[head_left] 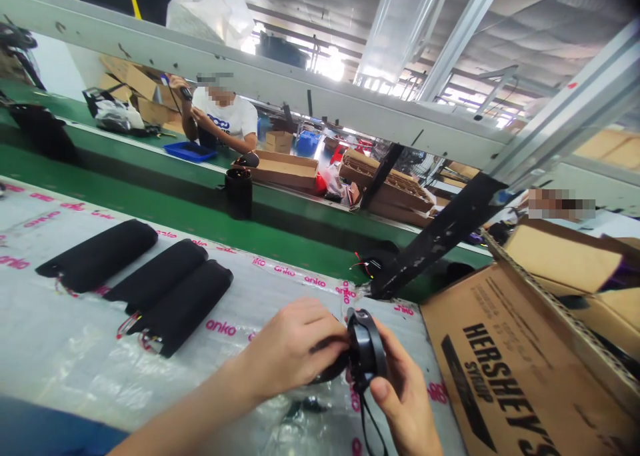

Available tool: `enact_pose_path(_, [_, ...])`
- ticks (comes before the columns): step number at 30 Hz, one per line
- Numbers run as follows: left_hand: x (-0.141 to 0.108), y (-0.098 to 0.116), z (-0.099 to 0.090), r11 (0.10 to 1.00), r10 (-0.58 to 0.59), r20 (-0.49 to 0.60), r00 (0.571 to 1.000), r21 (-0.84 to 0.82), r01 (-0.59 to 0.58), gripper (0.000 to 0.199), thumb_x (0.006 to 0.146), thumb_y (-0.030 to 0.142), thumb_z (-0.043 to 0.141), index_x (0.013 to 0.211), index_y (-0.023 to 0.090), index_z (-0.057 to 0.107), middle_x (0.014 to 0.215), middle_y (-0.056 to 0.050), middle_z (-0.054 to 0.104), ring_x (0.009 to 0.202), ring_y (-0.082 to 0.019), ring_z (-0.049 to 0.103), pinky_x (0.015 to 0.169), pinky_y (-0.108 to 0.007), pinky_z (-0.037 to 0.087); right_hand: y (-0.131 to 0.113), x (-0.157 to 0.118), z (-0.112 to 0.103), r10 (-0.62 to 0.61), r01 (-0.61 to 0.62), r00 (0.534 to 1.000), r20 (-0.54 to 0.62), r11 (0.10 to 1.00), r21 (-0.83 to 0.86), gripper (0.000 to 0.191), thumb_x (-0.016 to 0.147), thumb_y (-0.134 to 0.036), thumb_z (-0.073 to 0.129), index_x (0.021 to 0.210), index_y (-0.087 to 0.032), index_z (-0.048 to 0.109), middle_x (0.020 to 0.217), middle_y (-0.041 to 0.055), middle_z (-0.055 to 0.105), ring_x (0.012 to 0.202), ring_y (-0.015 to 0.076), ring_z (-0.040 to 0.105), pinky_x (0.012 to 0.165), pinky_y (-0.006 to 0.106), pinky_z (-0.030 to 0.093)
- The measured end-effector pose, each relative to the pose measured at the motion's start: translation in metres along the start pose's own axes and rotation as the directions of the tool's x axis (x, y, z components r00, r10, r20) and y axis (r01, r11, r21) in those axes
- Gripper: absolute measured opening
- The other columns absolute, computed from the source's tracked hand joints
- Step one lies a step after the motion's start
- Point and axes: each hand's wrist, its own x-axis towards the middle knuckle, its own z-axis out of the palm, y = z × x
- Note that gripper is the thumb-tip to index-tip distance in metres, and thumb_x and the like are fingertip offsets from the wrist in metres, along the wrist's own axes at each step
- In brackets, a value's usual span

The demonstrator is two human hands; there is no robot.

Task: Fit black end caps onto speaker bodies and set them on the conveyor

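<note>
A factory hall is seen from above a work table, with a quilted ceiling [540, 29] overhead and a pale metal frame [320, 96] crossing the view. Beyond the frame, a green conveyor belt [150, 186] is run across the room. A co-worker in a white T-shirt [225, 116] is seated on the far side of it, with a blue tray [190, 151] nearby. Cardboard boxes [385, 186] are stacked along the far edge of the belt, and a black cup [239, 193] is stood on the belt.

The near table is covered by a clear plastic sheet [75, 369] printed with pink lettering. Three black padded tubes [165, 296] with red-and-black wires at their ends are laid on it, side by side and slanted. An open carton marked "Hershey's Syrup" [515, 369] is placed just beside the sheet on the right.

A black round part [367, 353] is held above the sheet near its right edge, close to the carton. Its flat face is turned toward the left hand [295, 353], and its longer axis is roughly upright. A black cable [373, 429] is hung from its lower end. The part is clamped between that hand and the right hand [403, 403], so the hands are together.
</note>
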Motion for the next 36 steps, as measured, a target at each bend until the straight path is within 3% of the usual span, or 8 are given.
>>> enact_pose_path(5, [-0.011,-0.004,-0.007,0.974,-0.225,-0.036,0.974,-0.042,0.224,0.009,0.096,0.014,0.074,0.095,0.023,0.076,0.125,-0.007,0.078,0.115,-0.025,0.074,0.102,-0.038,0.057,-0.003,-0.003,0.005,0.094,-0.094,0.995,-0.028,0.995,0.028,0.088,0.079,-0.076,0.085,0.147,-0.023,0.068,0.147,0.0188,0.073,0.135,0.0458,0.069,0.092,0.046,0.070])
enact_pose_path(11, [-0.015,-0.001,0.007,0.956,-0.265,-0.058,0.962,-0.142,0.255,0.014,0.095,0.010,0.071,0.092,0.022,0.076,0.110,-0.006,0.080,0.108,-0.025,0.074,0.099,-0.039,0.058,0.000,-0.006,0.014,-0.019,0.012,0.999,-0.043,0.985,-0.169,0.092,0.077,-0.076,0.086,0.149,-0.023,0.063,0.149,0.0177,0.070,0.128,0.0412,0.073,0.109,0.051,0.062])
enact_pose_path(16, [-0.015,-0.002,0.013,0.894,-0.416,-0.015,0.909,-0.191,0.406,0.023,0.093,0.012,0.070,0.111,0.024,0.078,0.140,-0.012,0.072,0.131,-0.032,0.068,0.112,-0.049,0.055,0.006,-0.011,0.023,-0.069,0.038,0.993,-0.096,0.954,-0.298,0.096,0.077,-0.082,0.082,0.150,-0.025,0.058,0.149,0.0165,0.067,0.129,0.0398,0.071,0.111,0.052,0.060])
enact_pose_path(19, [-0.019,-0.002,0.015,0.854,-0.478,0.020,0.878,-0.222,0.470,0.012,0.095,0.017,0.070,0.098,0.023,0.079,0.143,-0.012,0.070,0.133,-0.034,0.067,0.115,-0.053,0.053,0.011,-0.013,0.025,-0.066,0.032,0.991,-0.114,0.960,-0.279,0.101,0.074,-0.084,0.082,0.151,-0.025,0.056,0.147,0.0167,0.067,0.124,0.0393,0.073,0.108,0.051,0.061])
enact_pose_path(22, [-0.021,0.001,0.018,0.830,-0.494,0.002,0.869,-0.295,0.473,0.014,0.095,0.015,0.069,0.085,0.021,0.076,0.137,-0.012,0.073,0.129,-0.032,0.070,0.113,-0.048,0.056,0.014,-0.014,0.026,-0.087,0.047,0.989,-0.120,0.951,-0.306,0.101,0.073,-0.083,0.083,0.152,-0.026,0.055,0.144,0.0156,0.068,0.122,0.0392,0.073,0.107,0.052,0.061])
enact_pose_path(27, [-0.025,0.004,0.012,0.847,-0.353,0.150,0.923,-0.368,0.384,0.021,0.100,0.016,0.062,0.108,0.022,0.080,0.155,-0.013,0.063,0.141,-0.029,0.064,0.118,-0.040,0.054,0.019,-0.015,0.024,-0.113,0.053,0.983,-0.143,0.927,-0.370,0.096,0.075,-0.079,0.086,0.150,-0.027,0.055,0.143,0.0148,0.068,0.124,0.0390,0.072,0.103,0.049,0.061])
enact_pose_path(30, [-0.032,0.000,0.009,0.871,-0.342,0.141,0.929,-0.323,0.370,0.020,0.098,0.015,0.062,0.103,0.021,0.081,0.161,-0.013,0.058,0.143,-0.031,0.063,0.116,-0.042,0.056,0.021,-0.016,0.024,-0.115,0.071,0.988,-0.101,0.931,-0.357,0.102,0.072,-0.086,0.083,0.150,-0.027,0.056,0.139,0.0145,0.071,0.118,0.0383,0.075,0.100,0.047,0.063])
enact_pose_path(36, [-0.036,-0.003,0.025,0.792,-0.516,0.021,0.856,-0.370,0.486,0.021,0.092,0.014,0.069,0.104,0.022,0.083,0.151,-0.013,0.067,0.129,-0.030,0.071,0.110,-0.039,0.057,0.015,-0.007,0.031,-0.378,0.346,0.925,0.029,0.812,-0.470,0.091,0.080,-0.088,0.072,0.151,-0.031,0.059,0.138,0.0101,0.074,0.120,0.0339,0.076,0.101,0.041,0.065])
